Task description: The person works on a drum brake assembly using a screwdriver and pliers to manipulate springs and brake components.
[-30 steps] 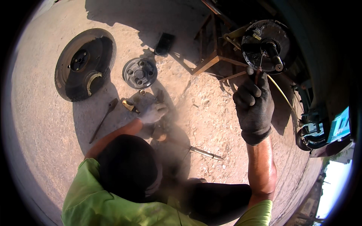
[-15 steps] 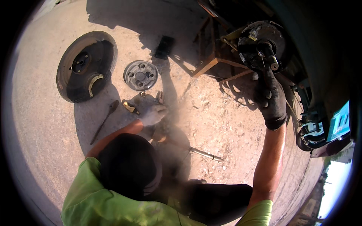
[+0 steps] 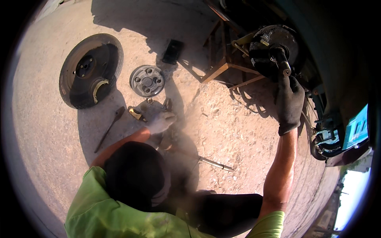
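My left hand (image 3: 160, 122), in a pale glove, is low over the ground with its fingers curled. Whatever they hold, if anything, is hidden. Close beside it are a small dark metal piece (image 3: 168, 104) and a yellowish metal piece (image 3: 136, 114). My right hand (image 3: 291, 102), in a dark glove, reaches up to the tip of a greasy axle spindle (image 3: 282, 63). Its fingertips are hidden at the spindle's end, so their grip does not show. Behind the spindle is a round dark backing plate (image 3: 266, 39).
A wheel with tyre (image 3: 71, 89) and a round metal hub with holes (image 3: 147, 92) lie at left. A dark rod (image 3: 106, 135) and a metal bar (image 3: 216, 164) are on the ground. An angular metal stand (image 3: 216, 73) and a dark flat object (image 3: 172, 51) are farther off.
My right hand has turned so its back shows and shifted slightly right, its fingers now below the spindle tip. My left hand has barely moved.
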Demonstrator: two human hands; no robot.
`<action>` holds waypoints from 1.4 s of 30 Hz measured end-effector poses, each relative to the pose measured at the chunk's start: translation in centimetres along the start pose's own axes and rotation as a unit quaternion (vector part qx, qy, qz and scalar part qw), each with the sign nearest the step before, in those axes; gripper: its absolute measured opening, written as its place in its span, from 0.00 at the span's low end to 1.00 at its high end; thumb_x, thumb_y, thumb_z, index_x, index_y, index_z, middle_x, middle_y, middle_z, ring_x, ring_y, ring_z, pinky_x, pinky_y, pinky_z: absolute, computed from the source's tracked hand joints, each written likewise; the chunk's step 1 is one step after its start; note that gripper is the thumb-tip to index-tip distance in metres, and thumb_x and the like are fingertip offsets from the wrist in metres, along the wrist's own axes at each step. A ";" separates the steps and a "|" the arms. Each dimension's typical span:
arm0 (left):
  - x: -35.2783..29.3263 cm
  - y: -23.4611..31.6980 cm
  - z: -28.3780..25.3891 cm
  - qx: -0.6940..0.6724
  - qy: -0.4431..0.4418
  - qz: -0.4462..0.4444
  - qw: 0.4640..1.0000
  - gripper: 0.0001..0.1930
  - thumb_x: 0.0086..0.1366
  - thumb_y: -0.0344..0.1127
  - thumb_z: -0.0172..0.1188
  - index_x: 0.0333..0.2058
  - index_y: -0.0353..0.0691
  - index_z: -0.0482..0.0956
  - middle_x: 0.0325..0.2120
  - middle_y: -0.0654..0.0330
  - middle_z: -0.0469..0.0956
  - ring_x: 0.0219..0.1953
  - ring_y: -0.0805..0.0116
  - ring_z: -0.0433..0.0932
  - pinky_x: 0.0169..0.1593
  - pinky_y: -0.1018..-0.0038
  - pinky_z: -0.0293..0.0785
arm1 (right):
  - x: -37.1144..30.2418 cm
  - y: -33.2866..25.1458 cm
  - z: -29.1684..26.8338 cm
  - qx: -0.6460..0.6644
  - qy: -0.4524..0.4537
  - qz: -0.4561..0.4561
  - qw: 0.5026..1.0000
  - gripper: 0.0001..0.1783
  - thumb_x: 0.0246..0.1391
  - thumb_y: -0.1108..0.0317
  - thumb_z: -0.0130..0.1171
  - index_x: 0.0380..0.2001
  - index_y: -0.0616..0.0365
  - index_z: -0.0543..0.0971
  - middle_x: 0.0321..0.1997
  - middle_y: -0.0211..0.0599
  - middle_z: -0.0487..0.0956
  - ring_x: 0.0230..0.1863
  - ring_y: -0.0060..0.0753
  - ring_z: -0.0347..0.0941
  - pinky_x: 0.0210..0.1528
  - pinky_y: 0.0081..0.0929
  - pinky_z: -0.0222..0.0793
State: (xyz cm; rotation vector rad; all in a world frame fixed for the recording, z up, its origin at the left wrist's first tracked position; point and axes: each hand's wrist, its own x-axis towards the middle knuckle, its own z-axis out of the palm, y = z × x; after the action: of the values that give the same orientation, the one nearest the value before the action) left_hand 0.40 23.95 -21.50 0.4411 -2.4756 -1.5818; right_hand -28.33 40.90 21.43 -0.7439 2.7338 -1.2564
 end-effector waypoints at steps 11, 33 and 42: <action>0.1 2.4 -1.3 0.270 0.026 0.189 0.944 0.10 0.67 0.31 0.60 0.44 0.42 0.87 0.48 0.55 0.84 0.47 0.54 0.84 0.51 0.66 0.83 | 0.4 1.2 -0.2 0.208 -0.112 0.060 0.970 0.26 0.73 0.46 0.56 0.36 0.58 0.86 0.18 0.19 0.72 0.17 0.12 0.57 0.21 0.18 0.50; 0.3 0.7 0.1 0.107 0.012 0.013 0.994 0.16 0.60 0.27 0.61 0.47 0.41 0.86 0.48 0.54 0.83 0.50 0.53 0.83 0.52 0.61 0.83 | 0.0 2.0 0.2 0.311 -0.280 -0.007 0.908 0.21 0.76 0.53 0.49 0.49 0.62 0.81 0.18 0.25 0.73 0.17 0.18 0.65 0.21 0.21 0.62; 0.4 1.2 -0.3 0.143 0.004 0.058 0.988 0.16 0.60 0.28 0.60 0.47 0.41 0.86 0.49 0.54 0.83 0.52 0.53 0.82 0.54 0.60 0.82 | -0.8 0.4 1.3 0.109 -0.085 0.022 0.990 0.27 0.75 0.48 0.52 0.34 0.63 0.84 0.18 0.25 0.72 0.18 0.15 0.63 0.22 0.21 0.58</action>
State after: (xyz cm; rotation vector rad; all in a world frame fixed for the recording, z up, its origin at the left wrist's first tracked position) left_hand -0.03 24.03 -20.30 0.3320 -2.6778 -1.1828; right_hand -27.46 40.50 20.15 -0.7269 2.4171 -1.3838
